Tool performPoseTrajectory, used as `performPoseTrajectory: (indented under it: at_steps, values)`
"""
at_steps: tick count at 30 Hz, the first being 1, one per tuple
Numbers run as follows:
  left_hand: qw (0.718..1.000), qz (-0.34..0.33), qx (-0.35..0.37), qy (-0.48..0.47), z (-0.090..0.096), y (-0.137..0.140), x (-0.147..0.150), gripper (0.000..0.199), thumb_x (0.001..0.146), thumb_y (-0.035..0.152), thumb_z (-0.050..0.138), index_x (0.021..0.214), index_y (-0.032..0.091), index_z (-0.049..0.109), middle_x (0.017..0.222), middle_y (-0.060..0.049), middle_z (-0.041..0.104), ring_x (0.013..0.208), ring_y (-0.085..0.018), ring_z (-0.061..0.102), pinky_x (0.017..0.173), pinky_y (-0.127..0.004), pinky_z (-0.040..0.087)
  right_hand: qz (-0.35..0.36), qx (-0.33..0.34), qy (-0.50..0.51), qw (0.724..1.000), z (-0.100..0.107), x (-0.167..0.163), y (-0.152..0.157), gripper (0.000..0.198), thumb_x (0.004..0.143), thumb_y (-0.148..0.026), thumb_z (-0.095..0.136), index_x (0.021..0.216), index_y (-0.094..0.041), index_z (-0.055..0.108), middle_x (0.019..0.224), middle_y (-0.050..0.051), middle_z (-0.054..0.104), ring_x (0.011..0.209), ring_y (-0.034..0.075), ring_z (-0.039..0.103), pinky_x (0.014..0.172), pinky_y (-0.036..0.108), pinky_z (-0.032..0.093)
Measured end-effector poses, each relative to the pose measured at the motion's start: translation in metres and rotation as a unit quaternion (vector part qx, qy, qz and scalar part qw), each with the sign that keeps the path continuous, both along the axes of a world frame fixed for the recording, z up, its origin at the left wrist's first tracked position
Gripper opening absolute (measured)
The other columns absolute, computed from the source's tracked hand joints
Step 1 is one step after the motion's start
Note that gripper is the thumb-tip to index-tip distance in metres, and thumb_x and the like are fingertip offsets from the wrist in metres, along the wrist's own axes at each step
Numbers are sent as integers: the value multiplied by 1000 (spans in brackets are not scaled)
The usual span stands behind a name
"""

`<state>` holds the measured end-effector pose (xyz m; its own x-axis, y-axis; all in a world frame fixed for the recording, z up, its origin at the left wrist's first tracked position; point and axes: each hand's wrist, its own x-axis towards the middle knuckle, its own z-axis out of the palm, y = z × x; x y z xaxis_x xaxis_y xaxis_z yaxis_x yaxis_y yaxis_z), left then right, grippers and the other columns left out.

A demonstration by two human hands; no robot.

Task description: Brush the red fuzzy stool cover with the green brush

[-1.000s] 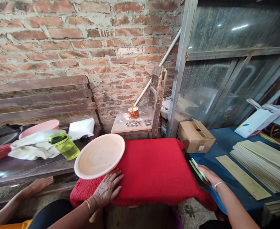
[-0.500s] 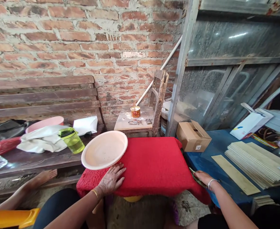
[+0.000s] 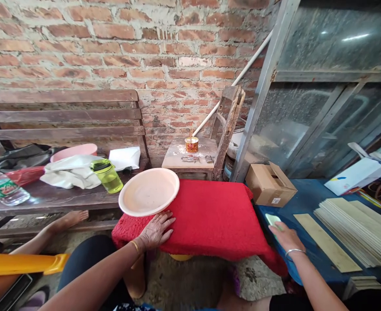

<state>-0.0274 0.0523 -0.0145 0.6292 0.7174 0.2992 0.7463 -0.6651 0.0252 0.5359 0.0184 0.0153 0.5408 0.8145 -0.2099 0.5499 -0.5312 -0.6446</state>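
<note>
My left hand lies flat on the red cloth with its fingers spread. Its fingertips are close to the rim of a shallow pale pink basin, which sits on the cloth's left end. On the other side, my right hand is over the left edge of the blue table. Its fingers are closed around a flat, pale green and whitish thing, partly hidden by the hand. I cannot make out exactly what it is.
Right of my right hand lie a single pale strip and a stack of strips. A cardboard box stands behind. On the left bench are a green bottle and white cloth. A small chair holds a tin.
My right hand has moved from beside the red cloth's edge to over the blue table, and the thing in it now shows its pale face. My left hand stays flat. The view has shifted.
</note>
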Motion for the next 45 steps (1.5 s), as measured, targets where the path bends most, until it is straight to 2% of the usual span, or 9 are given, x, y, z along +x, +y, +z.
performPoseTrajectory:
  at_steps: [4,11,18,21,25,30,36,40,45]
  values:
    - [1000,-6,-13,-5,2,0,2,42,95,32,51,133,20,62,137,-13,60,131,-29,52,110,-47,44,100,81,-44,991,24,-42,-10,59,74,-62,56,119,-25,67,112,10,65,111,30,60,99,39,45]
    - [1000,-5,-13,-8,4,-1,2,41,95,31,51,134,20,62,137,-12,60,132,-29,52,111,-47,43,392,109,-162,899,30,-150,-39,51,73,-30,64,124,-31,67,106,3,66,101,24,63,93,36,47]
    - [1000,-3,-7,-2,0,-2,2,42,95,32,51,134,21,61,138,-12,59,132,-30,51,110,-47,44,90,-52,-291,951,35,0,-42,58,82,-55,50,127,-23,65,110,14,65,86,31,68,78,44,51]
    - [1000,-1,-6,-8,-1,-3,4,42,94,32,52,134,20,61,137,-14,59,131,-31,52,109,-48,44,-3,-27,-253,967,36,21,-31,75,79,-72,45,128,-19,63,114,19,64,91,33,67,80,46,52]
    - [1000,1,-5,-10,2,-6,6,42,93,30,54,133,20,61,138,-13,59,132,-30,52,111,-47,43,128,58,-199,970,35,-46,10,65,77,-67,52,123,-22,64,113,11,63,100,29,64,89,40,50]
    - [1000,4,11,-3,3,-8,6,45,90,29,57,134,22,60,138,-12,60,131,-29,54,109,-46,45,366,69,-257,892,44,-182,71,44,89,-45,55,129,-29,62,112,7,62,101,24,61,92,36,44]
    - [1000,-6,25,-3,5,-9,2,48,88,26,60,135,22,58,139,-11,59,130,-29,55,106,-45,48,444,65,-262,855,35,-275,127,42,89,-47,60,129,-36,62,115,5,60,105,23,57,94,34,38]
    - [1000,-9,15,-8,7,-11,2,49,88,26,60,136,22,57,140,-11,59,131,-29,54,106,-46,49,409,24,-269,872,31,-240,157,39,87,-46,58,124,-36,66,113,5,61,102,23,59,94,35,39]
    - [1000,-5,0,-15,6,-10,3,48,89,28,59,136,21,57,141,-13,58,133,-29,52,108,-46,48,218,-53,-300,927,35,-96,160,59,87,-53,42,132,-21,63,112,18,65,93,33,65,80,46,48]
